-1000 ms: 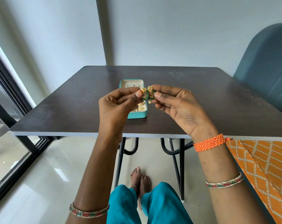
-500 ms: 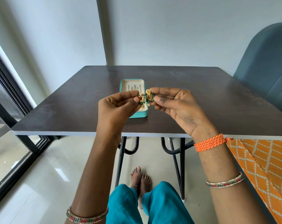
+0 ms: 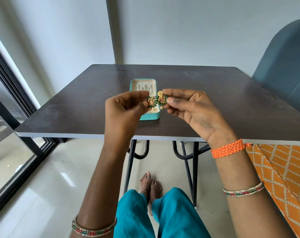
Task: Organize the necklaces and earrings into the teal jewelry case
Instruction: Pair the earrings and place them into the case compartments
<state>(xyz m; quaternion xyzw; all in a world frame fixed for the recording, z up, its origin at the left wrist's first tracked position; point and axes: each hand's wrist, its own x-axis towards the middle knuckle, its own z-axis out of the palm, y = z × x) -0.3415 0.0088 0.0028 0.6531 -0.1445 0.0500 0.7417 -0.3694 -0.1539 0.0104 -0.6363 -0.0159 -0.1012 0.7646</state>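
The teal jewelry case lies open on the dark table, its cream lining showing thin chains hung in the far half and small gold pieces in the near half. Above the case I hold two gold earrings with green stones. My left hand pinches the left earring between thumb and forefinger. My right hand pinches the right earring, which has a gold top and a small pearl drop. The two earrings touch side by side.
A blue-grey chair stands at the table's right side. Orange patterned cloth hangs at my right. A dark-framed glass door runs along the left. My feet and teal trousers show under the table edge.
Both hands have drifted slightly down and toward me with the earrings. The two earrings now sit a little further apart, each in its own hand.
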